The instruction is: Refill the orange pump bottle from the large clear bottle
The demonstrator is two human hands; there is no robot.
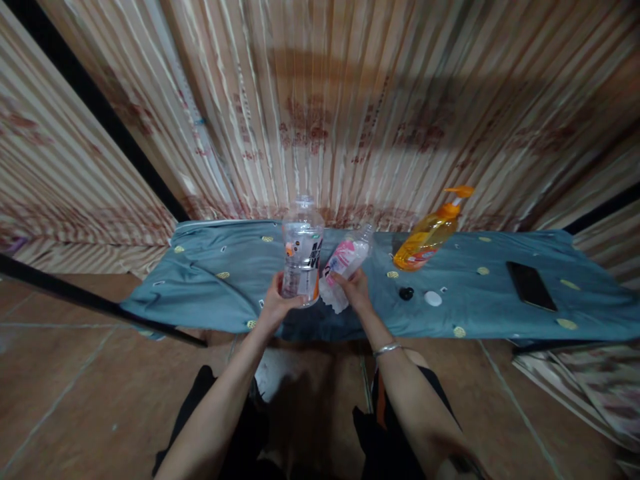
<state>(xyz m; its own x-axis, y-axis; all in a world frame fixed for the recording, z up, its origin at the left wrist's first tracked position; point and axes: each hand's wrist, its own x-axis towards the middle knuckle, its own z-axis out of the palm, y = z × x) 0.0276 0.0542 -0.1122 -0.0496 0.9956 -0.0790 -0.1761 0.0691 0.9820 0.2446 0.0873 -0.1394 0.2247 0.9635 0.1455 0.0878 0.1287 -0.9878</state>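
Note:
My left hand (pixel 280 300) is wrapped round the lower part of a large clear plastic bottle (pixel 303 250), which stands upright without a cap and has dark lettering on its label. In my right hand (pixel 354 288) is a smaller clear plastic bottle (pixel 349 257) with a pink and white label, tilted with its neck up to the right. Its lower end sits close beside the large bottle; whether they touch I cannot tell. Both bottles look empty. To the right of my right hand lie a small black cap (pixel 406 293) and a white cap (pixel 433 298).
An orange pump bottle (pixel 425 239) stands at the back right of the blue cloth-covered table (pixel 215 293). A black phone (pixel 531 285) lies near the right end. Behind hangs a striped curtain (pixel 320 100), and dark poles (pixel 95 93) frame the sides.

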